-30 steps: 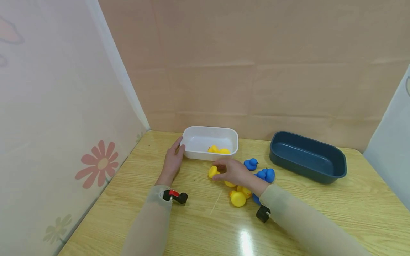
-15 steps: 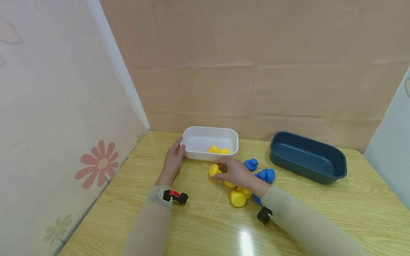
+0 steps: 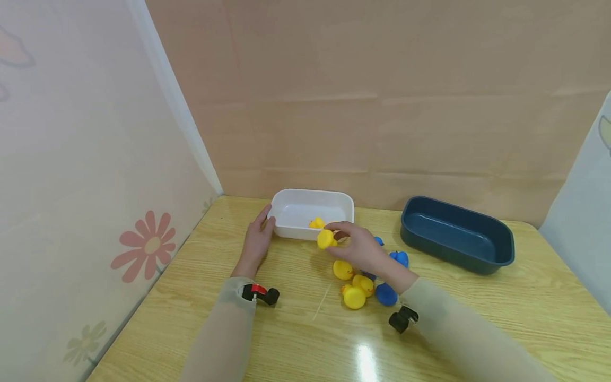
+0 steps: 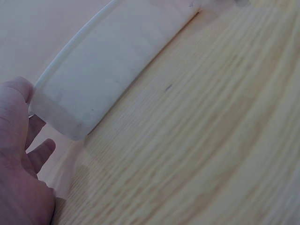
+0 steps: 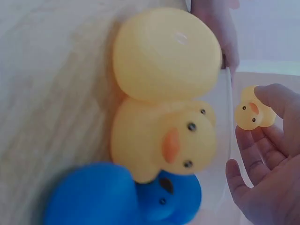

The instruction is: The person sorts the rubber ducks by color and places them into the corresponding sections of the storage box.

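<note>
My left hand (image 3: 258,239) rests against the left end of a white plastic container (image 3: 293,232), fingers along its side. In the left wrist view, a fingertip touches its rim and other fingers reach past the end wall (image 4: 70,108). Between thumb and fingers, my right hand (image 3: 360,249) pinches a yellow rubber duck (image 3: 326,239), raised in front of the container's near wall. The right wrist view shows this duck (image 5: 247,117) with its face toward the camera. Inside the container, yellow ducks (image 3: 316,223) sit near the front wall, partly covered by the right hand.
Several yellow ducks (image 3: 354,297) lie on the wooden table (image 3: 286,329) below the right hand. Blue ducks (image 3: 386,294) are beside them, some hidden behind the right hand and forearm. A dark blue container (image 3: 453,259) stands at the right. Patterned and brown sheets enclose the table.
My right hand has lifted the yellow duck from the table toward the white container, uncovering another yellow duck underneath. The left hand stays at the container's end.
</note>
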Tool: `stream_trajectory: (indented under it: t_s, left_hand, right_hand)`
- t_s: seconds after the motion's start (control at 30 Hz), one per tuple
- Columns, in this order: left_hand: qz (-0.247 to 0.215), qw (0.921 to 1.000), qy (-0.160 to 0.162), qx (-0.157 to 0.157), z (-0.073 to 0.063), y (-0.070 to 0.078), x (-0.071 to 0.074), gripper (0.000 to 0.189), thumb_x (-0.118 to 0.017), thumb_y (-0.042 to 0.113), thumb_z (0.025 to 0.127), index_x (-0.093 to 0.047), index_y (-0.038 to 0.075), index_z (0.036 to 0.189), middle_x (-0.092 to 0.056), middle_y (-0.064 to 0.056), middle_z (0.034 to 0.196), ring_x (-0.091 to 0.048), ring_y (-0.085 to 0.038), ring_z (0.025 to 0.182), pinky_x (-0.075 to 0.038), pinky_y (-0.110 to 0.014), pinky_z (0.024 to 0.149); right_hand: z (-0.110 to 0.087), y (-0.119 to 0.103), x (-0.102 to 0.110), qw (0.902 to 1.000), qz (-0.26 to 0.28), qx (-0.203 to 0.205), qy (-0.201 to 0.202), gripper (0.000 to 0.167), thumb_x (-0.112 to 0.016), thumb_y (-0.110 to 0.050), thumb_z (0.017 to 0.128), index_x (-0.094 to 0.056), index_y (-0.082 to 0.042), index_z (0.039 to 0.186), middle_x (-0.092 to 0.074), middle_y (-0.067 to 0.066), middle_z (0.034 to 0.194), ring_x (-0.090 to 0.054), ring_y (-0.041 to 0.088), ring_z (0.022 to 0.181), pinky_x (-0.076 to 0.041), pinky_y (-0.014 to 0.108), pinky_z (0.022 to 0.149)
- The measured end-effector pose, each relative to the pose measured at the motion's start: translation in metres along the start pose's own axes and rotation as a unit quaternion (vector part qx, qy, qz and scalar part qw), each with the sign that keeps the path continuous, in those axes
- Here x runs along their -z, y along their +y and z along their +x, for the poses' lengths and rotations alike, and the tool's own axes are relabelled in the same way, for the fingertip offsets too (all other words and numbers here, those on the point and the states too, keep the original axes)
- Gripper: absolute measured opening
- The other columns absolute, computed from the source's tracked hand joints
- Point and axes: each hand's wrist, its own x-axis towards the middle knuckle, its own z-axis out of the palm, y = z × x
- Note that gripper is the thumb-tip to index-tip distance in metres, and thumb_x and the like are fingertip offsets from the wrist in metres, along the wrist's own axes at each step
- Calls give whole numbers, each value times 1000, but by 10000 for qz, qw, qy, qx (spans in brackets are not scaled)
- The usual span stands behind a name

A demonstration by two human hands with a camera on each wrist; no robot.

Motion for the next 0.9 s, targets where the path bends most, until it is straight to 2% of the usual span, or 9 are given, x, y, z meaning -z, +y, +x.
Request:
stream_trajectory:
  t_s: [0.23,0.37,0.57,0.67,0.9]
  left_hand:
    - [-26,10000,24,-25,0,1,0,59,-50,44,117,-42,27,172,-40,-2,176,-21,-32,168,-10,-59,135]
    - [0,9999,38,-122,0,1,0,59,-49,43,117,-43,24,172,-41,-3,175,-24,-31,167,-7,-57,136]
    - [8,9997,71,-254,1,-1,-1,59,-50,43,117,-44,22,171,-43,-4,174,-27,-31,166,-6,-57,136]
    - [19,9997,76,-227,1,-1,-1,59,-49,44,117,-44,23,172,-43,-4,174,-26,-31,166,-8,-59,135]
    - [-18,9999,83,-109,-1,0,-2,59,-50,45,117,-44,26,172,-41,-3,175,-23,-34,167,-11,-61,135]
  right_hand:
    - [6,1,14,9989,-209,152,393,51,-87,-22,98,-71,-15,145,-73,7,138,-70,36,121,-58,51,96]
    - [11,2,20,9981,-271,149,533,50,-87,-22,98,-71,-12,145,-73,10,136,-70,37,121,-60,46,91]
    - [22,4,28,9970,-283,4,715,53,-86,-21,98,-69,-10,147,-75,15,129,-70,40,120,-60,38,79]
    - [28,8,31,9969,-210,-63,750,54,-85,-20,99,-67,-8,149,-75,16,127,-69,41,121,-60,37,80]
    - [43,14,35,9964,-248,-299,751,56,-82,-20,102,-63,-9,154,-71,17,133,-67,36,118,-59,35,78]
